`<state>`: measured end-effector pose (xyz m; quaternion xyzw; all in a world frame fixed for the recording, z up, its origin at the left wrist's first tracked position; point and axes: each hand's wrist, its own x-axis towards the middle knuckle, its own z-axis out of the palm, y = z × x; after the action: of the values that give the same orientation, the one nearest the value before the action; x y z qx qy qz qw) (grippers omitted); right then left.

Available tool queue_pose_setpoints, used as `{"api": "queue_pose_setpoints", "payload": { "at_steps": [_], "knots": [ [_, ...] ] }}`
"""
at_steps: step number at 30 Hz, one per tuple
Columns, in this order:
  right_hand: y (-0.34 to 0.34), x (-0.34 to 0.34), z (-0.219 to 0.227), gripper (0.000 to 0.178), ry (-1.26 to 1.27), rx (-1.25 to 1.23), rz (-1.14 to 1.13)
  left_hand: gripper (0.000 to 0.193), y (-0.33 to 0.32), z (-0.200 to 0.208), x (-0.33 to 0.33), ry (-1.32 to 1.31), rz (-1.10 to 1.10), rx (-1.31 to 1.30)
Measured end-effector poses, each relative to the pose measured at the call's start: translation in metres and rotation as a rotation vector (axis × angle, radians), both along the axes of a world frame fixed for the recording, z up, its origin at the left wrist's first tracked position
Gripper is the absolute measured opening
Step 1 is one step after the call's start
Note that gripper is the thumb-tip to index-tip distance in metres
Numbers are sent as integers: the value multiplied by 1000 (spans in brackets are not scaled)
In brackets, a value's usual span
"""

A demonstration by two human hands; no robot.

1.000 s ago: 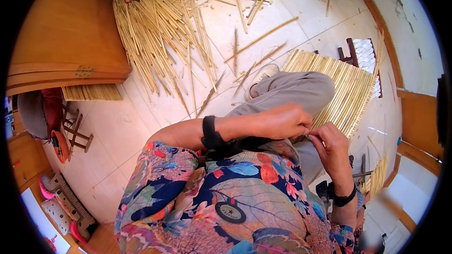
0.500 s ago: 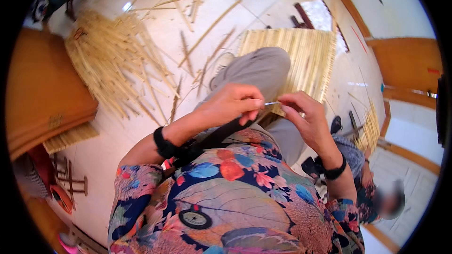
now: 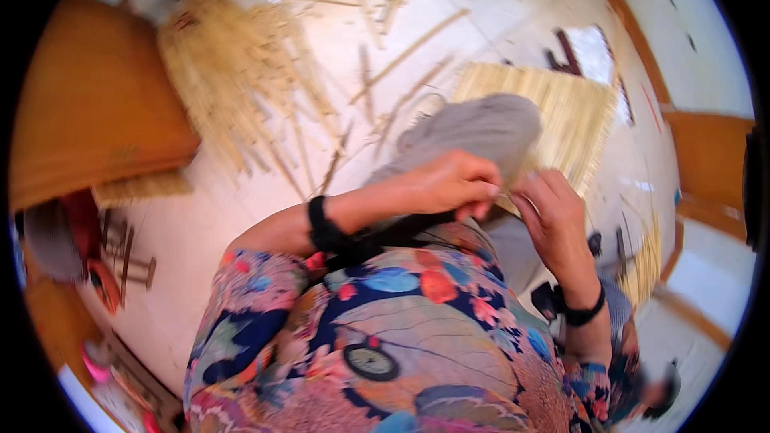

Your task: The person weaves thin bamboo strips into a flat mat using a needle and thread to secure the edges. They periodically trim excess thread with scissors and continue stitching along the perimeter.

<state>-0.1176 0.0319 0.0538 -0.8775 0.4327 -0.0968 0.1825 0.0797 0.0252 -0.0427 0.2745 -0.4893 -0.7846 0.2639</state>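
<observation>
Hands have shifted toward frame centre: left hand (image 3: 449, 184) and right hand (image 3: 553, 216), fingers pinched shut, meet over the mat (image 3: 577, 112), grip contents unclear.

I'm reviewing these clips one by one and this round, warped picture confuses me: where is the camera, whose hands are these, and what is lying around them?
The camera sits on a person's head and looks down through a fisheye lens, so straight edges bend. The two bare hands are the person's own. The left hand and right hand meet fingertip to fingertip, pinching something too thin and blurred to name. Beyond them lies a woven reed mat, partly under a grey-clad knee. Loose reed stalks are heaped on the pale tiled floor.
</observation>
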Motion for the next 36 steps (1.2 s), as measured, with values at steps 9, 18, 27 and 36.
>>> {"api": "queue_pose_setpoints", "payload": {
  "at_steps": [9, 18, 27, 36],
  "knots": [
    [-3, 20, -1, 16, 189, 47, 265, 21, 16, -14, 33, -10, 101, -74],
    [-7, -62, -21, 4, -152, 504, -498, 13, 241, -268, 270, -705, 1369, 647],
    [-18, -49, -57, 6, 62, 505, -394, 20, 559, -423, 218, -1326, 332, 182],
    [-17, -43, -56, 7, 83, 466, -319, 22, 411, -364, 169, -1187, 937, 414]
  ]
}}
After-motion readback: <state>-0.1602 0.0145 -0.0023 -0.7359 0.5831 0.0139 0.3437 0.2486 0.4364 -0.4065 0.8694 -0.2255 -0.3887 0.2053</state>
